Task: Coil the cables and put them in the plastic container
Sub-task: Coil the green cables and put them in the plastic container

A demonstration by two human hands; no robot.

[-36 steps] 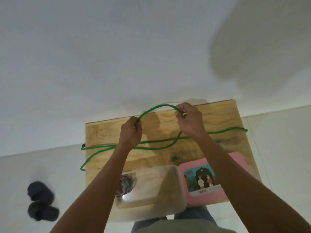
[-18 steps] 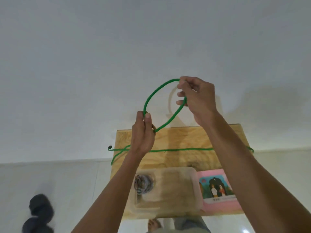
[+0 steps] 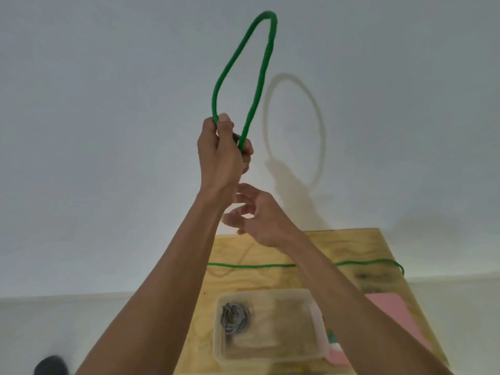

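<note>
**A:** Where are we in the coiling?

**B:** Our left hand [image 3: 220,152] is raised high against the white wall [image 3: 108,131], fingers curled round the green cable [image 3: 259,77]. It pinches both legs of one tall, narrow loop that stands up above the fist. Our right hand [image 3: 257,215] hangs just below it, fingers spread and relaxed, holding nothing.

**A:** And the rest of the cable?

**B:** It runs in a thin line across the wooden table [image 3: 351,247], well below our hands, and passes over the right edge. We cannot see how it climbs from there to the left fist; our arms hide it.

**A:** What makes the next turn go well?

**B:** We judge that the right hand should reach down to the slack, slide along it and bring up a length matching the first loop. Then we lay it into the left hand beside the held strands, letting the cable roll a little so it does not kink. The left pinch must stay firm or the loop will spring open.

**A:** Where does it go?

**B:** Into the clear plastic container [image 3: 305,355] near us on the table. A small grey coil [image 3: 234,318] already lies in its left end, so the right part is free.
</note>
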